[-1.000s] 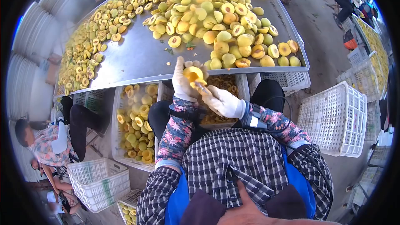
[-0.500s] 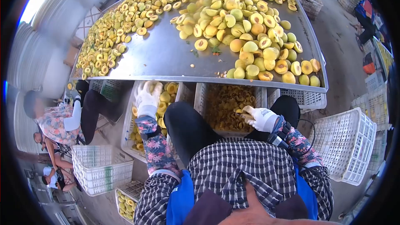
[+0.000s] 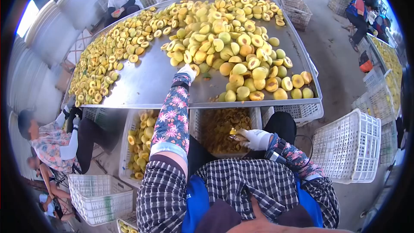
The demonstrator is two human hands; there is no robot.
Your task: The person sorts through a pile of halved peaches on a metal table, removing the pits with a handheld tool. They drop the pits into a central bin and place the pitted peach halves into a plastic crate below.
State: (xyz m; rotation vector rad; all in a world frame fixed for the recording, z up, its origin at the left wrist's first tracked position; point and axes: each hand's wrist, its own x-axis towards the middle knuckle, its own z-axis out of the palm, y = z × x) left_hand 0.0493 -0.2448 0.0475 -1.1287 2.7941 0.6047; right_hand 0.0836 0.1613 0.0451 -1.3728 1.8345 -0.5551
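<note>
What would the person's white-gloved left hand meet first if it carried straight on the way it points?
Probably the heap of halved yellow peaches on the shiny metal table; the left hand lies at its near edge, though depth is unclear.

The gloved left hand [image 3: 187,70] reaches far over the steel table [image 3: 142,82] and touches the near edge of the pile of halved peaches [image 3: 233,39]; its grip is hidden. The gloved right hand [image 3: 255,139] stays near, closed on a small yellow-tipped object [image 3: 233,132] above the crate of peach scraps [image 3: 222,123]. A crate of peach halves [image 3: 139,140] sits to the left.
</note>
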